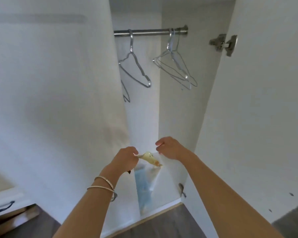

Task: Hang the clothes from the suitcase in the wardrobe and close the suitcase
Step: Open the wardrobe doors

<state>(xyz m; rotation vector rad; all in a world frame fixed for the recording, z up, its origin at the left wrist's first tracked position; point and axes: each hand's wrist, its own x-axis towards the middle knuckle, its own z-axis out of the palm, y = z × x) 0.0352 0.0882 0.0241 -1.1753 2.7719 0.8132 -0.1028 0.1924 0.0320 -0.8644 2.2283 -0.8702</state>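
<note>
Head view: left hand (126, 158) grips yellowish cloth (150, 158); no writing readable.

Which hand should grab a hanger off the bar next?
Probably the right hand. It is empty with fingers loosely curled, and sits below the bunch of wire hangers on the rail. The left hand is busy pinching a pale yellow cloth.
</note>
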